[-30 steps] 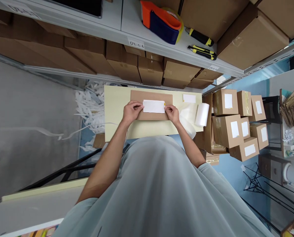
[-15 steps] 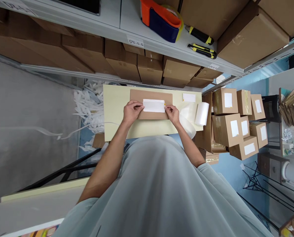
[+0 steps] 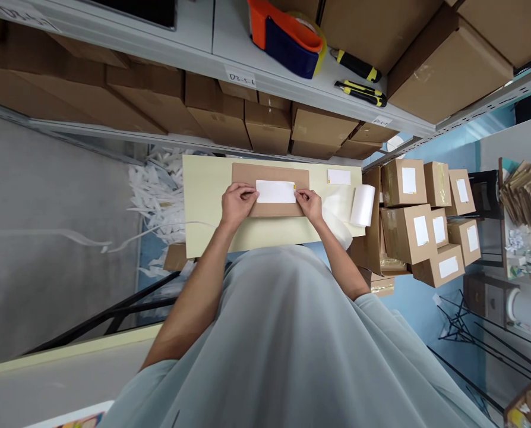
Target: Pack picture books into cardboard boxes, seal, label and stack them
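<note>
A white label (image 3: pixel 275 191) with a small yellow mark at its right end lies over a flat brown cardboard mailer (image 3: pixel 269 172). My left hand (image 3: pixel 237 204) pinches the label's left edge between thumb and fingers. At the opposite edge, my right hand (image 3: pixel 309 205) pinches the corner near the yellow mark. Whether the label's underside touches the mailer all over, I cannot tell. Both rest on a pale yellow table (image 3: pixel 203 202). To the right are a smaller white label (image 3: pixel 339 177) and a roll of white labels (image 3: pixel 362 205), its backing strip trailing toward me.
Above the table runs a grey shelf (image 3: pixel 194 35) with a tape dispenser (image 3: pixel 287 38), utility knives (image 3: pixel 361 92) and cardboard boxes. Several labelled boxes (image 3: pixel 408 229) are stacked at the right. Shredded white paper strips (image 3: pixel 156 199) heap beyond the table's left end.
The label looks flatter and smoother against the mailer than before. Both hands keep their grip at its ends, and the whole view has shifted slightly.
</note>
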